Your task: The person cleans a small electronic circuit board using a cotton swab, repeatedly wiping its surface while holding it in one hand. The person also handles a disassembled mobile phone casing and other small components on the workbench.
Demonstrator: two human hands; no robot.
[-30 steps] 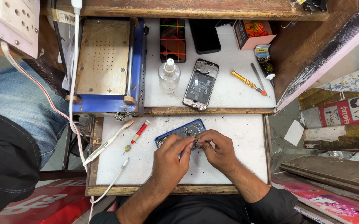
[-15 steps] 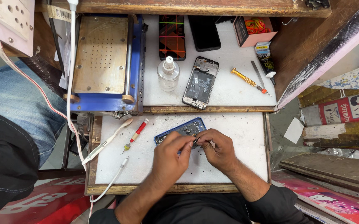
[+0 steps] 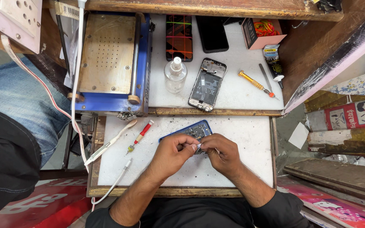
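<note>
1. Pinching a small part over the phone [image 3: 189, 131], your left hand [image 3: 170, 153] and right hand [image 3: 219, 153] meet fingertip to fingertip.
2. Phone lies on the white surface [image 3: 250, 139], screwdriver [image 3: 140, 136] nearby.

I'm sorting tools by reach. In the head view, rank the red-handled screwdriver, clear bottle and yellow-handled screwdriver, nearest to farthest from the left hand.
From the left hand:
1. Red-handled screwdriver, just left, same lower board.
2. Clear bottle, straight ahead on the upper shelf.
3. Yellow-handled screwdriver, upper shelf, far right.
</note>
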